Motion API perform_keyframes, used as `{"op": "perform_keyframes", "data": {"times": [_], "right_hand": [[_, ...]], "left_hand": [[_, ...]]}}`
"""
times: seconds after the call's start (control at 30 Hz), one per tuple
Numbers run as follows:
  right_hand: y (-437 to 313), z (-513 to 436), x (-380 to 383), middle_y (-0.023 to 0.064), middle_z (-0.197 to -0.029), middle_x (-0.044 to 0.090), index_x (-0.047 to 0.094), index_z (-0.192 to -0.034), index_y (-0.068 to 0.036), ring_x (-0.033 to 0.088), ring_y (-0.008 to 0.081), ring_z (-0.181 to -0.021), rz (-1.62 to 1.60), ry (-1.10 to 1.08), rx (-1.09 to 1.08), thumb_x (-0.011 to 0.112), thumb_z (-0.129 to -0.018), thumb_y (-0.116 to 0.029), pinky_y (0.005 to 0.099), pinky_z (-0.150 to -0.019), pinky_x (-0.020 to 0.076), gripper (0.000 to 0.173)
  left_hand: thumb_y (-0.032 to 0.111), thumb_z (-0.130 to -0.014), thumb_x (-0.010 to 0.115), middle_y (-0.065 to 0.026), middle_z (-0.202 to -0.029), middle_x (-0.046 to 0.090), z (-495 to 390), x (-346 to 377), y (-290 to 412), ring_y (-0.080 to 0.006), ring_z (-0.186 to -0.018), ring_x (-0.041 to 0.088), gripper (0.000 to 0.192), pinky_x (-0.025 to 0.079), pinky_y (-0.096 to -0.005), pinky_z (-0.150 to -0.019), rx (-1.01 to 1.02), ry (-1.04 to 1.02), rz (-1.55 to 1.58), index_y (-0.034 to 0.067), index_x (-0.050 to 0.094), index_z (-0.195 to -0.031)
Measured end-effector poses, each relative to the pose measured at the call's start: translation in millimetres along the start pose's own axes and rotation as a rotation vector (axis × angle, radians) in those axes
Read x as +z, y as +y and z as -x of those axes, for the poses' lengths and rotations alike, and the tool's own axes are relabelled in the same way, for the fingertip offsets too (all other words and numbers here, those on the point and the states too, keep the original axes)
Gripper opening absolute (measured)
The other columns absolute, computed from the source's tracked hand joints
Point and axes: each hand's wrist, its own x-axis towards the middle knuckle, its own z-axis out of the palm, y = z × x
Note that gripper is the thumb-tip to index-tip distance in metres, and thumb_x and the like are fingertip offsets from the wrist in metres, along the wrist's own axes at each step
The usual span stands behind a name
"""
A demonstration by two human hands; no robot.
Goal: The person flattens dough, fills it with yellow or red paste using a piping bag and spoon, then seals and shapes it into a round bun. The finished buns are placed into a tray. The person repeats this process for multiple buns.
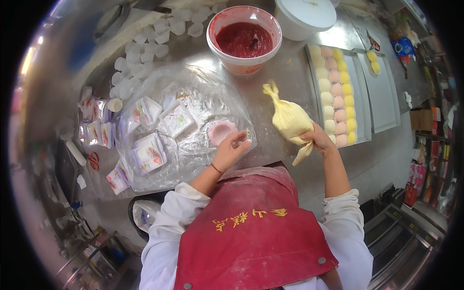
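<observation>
My right hand grips a full piping bag of pale yellow filling near its lower, tip end; the twisted top points away from me. Over the near right part of a clear plastic sheet, my left hand is held with its fingers apart and nothing visible between them. Just beyond its fingers a pink round dough wrapper lies in a cup shape on the floury sheet. To the right, a metal tray holds rows of white, pink and yellow round pieces.
A white tub of red filling and a lidded white bucket stand at the back. Wrapped packets, a white powdered tray, translucent cups and red-handled scissors lie left. Another tray stands far right.
</observation>
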Motion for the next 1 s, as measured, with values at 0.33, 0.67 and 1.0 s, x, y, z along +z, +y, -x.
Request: {"op": "perform_keyframes", "data": {"times": [0.33, 0.67, 1.0], "right_hand": [[-53.5, -31.6, 155.7, 0.0064, -0.109, 0.045, 0.030, -0.122, -0.003, 0.046, 0.0148, -0.093, 0.563, -0.498, -0.413, 0.074, -0.056, -0.016, 0.0267, -0.078, 0.0414, 0.080], [-54.1, -51.4, 237.9, 0.0053, -0.106, 0.048, 0.030, -0.122, -0.004, 0.047, 0.0143, -0.095, 0.463, -0.432, -0.592, 0.080, -0.049, -0.016, 0.0268, -0.080, 0.0409, 0.089], [-25.8, -62.6, 224.7, 0.0050, -0.096, 0.057, 0.052, -0.103, -0.006, 0.054, 0.0156, -0.085, 0.633, -0.332, -0.612, 0.077, -0.055, -0.018, 0.0281, -0.075, 0.0427, 0.055]], "left_hand": [[0.026, -0.088, 0.039, -0.0138, -0.092, 0.055, -2.3, -49.6, 128.6, -0.0184, -0.093, 0.050, 0.031, 0.041, -0.0314, -0.082, 0.151, 0.100, 0.669, -0.001, 0.053, -0.080], [0.025, -0.090, 0.035, 0.0024, -0.044, 0.025, 18.8, -60.7, 165.0, -0.0092, -0.038, 0.024, 0.041, 0.025, -0.0229, -0.041, 0.702, 0.305, 0.804, 0.012, 0.032, -0.051], [0.025, -0.090, 0.033, 0.0005, -0.043, 0.027, 16.1, -58.2, 154.4, -0.0114, -0.041, 0.026, 0.044, 0.028, -0.0244, -0.046, 0.737, 0.069, 0.746, 0.012, 0.029, -0.048]]}}
